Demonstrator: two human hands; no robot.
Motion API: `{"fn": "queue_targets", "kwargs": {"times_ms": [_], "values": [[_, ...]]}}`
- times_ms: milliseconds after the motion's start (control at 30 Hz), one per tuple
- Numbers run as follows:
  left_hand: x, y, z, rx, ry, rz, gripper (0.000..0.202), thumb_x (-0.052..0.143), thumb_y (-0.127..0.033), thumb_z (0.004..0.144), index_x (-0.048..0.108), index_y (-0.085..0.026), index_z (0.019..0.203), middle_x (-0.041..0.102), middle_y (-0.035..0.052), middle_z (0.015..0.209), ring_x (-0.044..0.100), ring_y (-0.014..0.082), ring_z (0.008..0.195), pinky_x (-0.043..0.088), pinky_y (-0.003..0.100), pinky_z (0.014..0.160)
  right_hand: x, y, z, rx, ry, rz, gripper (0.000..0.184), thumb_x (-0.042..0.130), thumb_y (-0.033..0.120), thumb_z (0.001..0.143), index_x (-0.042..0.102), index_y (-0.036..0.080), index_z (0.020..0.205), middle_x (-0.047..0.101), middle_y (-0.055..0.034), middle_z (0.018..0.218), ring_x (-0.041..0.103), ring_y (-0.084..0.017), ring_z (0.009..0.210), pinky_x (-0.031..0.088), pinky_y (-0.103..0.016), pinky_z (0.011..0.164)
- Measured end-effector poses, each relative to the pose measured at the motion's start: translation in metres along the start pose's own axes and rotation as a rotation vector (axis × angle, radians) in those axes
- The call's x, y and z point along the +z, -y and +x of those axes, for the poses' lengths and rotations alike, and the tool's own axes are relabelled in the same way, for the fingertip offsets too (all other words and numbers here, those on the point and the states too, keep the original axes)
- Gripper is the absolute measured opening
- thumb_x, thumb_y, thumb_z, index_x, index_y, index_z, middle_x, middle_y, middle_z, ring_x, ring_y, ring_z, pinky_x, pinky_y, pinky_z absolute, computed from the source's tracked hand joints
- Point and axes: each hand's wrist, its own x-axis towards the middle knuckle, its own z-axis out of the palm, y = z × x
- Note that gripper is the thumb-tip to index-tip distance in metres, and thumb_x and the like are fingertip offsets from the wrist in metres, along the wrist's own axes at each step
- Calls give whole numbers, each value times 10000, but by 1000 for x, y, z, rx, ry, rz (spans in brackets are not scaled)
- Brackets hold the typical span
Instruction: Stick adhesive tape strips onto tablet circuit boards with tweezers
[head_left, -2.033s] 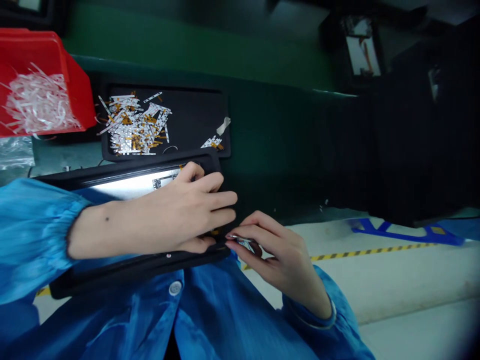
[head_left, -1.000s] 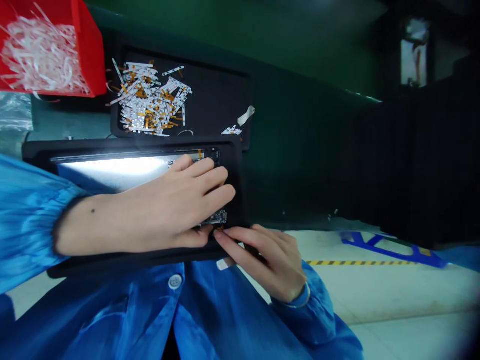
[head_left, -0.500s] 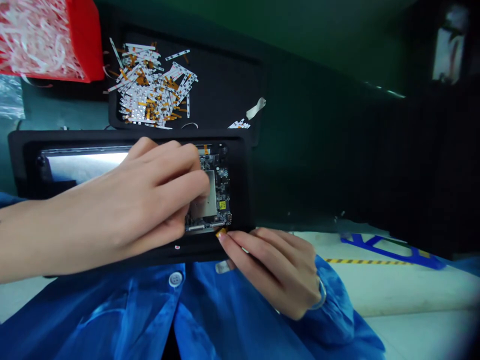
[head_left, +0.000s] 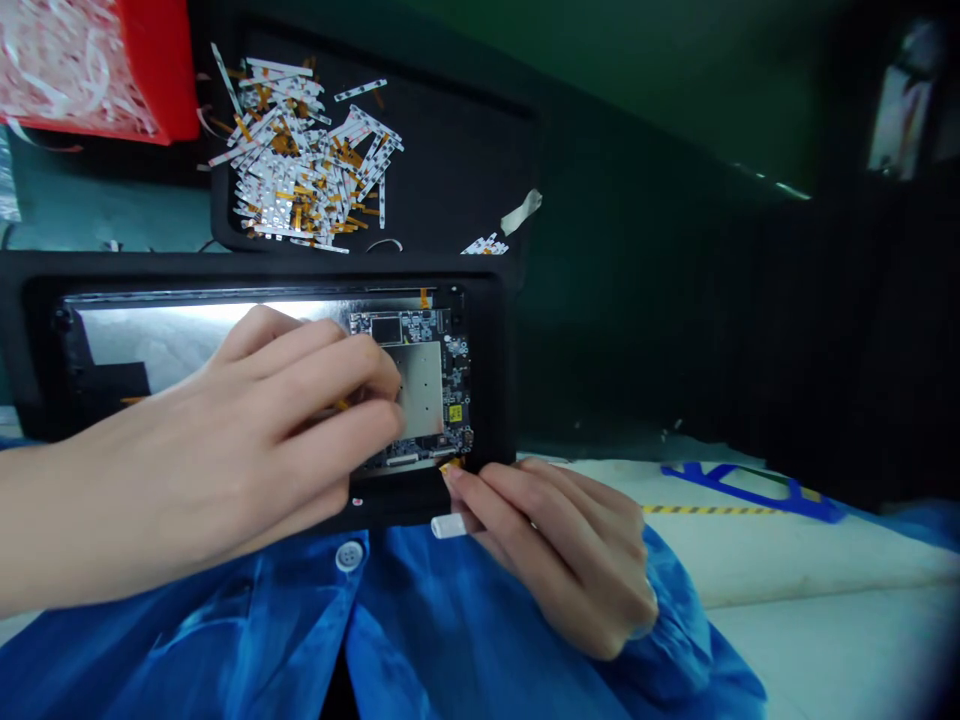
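Note:
An open tablet-like device lies in a black tray [head_left: 495, 400], its circuit board [head_left: 457, 365] with a metal shield [head_left: 424, 390] facing up. My left hand [head_left: 292, 420] reaches over the board from the left, fingers curled down; a bit of orange shows between them, and their tips are hidden. At the board's lower right corner, my right hand [head_left: 562, 540] pinches a small orange flex cable [head_left: 448, 468] between thumb and fingertip. From under that same hand sticks out the white end of an object [head_left: 448, 526], its kind unclear.
Behind stands another black tray [head_left: 465, 150] with a heap of white strips with orange tails [head_left: 300, 170] and a crumpled pale strip [head_left: 521, 212]. A red bin [head_left: 161, 70] of white shreds is at upper left. A blue frame-like piece [head_left: 750, 490] shows at right.
My left hand has drawn back leftward and down, uncovering more of the board and shield. The right hand keeps its pinch at the corner; the view has shifted slightly.

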Motion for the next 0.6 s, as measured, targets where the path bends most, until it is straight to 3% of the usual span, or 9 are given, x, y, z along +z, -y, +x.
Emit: {"fn": "queue_targets", "kwargs": {"times_ms": [167, 300, 433, 533, 600], "values": [[3, 0, -4, 40, 14, 29, 243, 384, -132, 1055, 571, -200, 1193, 663, 58, 1337, 551, 243, 1213, 383, 427, 993, 1, 4, 2, 29, 0, -23, 91, 685, 104, 948, 770, 135, 942, 763, -46, 829, 701, -161, 700, 622, -309, 604], [14, 3, -9, 75, -81, 31, 313, 321, -192, 1080, 607, -221, 1203, 706, 42, 1317, 542, 224, 1313, 369, 441, 1072, 0, 8, 2, 44, -7, -11, 79, 681, 97, 949, 753, 101, 979, 763, -59, 825, 702, -173, 693, 606, -325, 549], [22, 7, -25, 20, -89, -36, 354, 336, -217, 1094, 616, -239, 1309, 645, 0, 1469, 502, 188, 1424, 341, 423, 1174, -1, 8, 1, 31, 30, 0, 68, 722, 72, 927, 738, 59, 992, 770, -85, 817, 714, -175, 738, 604, -310, 582], [27, 6, -37, -39, -29, -89, 425, 409, -213, 1076, 532, -295, 1475, 554, -40, 1573, 526, 187, 1436, 417, 401, 1162, 2, 9, -1, 40, -14, 9, 63, 739, 63, 911, 737, 53, 973, 763, -86, 795, 719, -176, 718, 616, -313, 592], [32, 2, -40, -77, -83, -141, 491, 402, -193, 1069, 476, -326, 1536, 571, -35, 1557, 574, 194, 1395, 499, 388, 1110, 4, 9, -2, 56, -19, 7, 64, 747, 63, 901, 741, 69, 965, 762, -77, 802, 725, -178, 711, 627, -318, 590]]}}
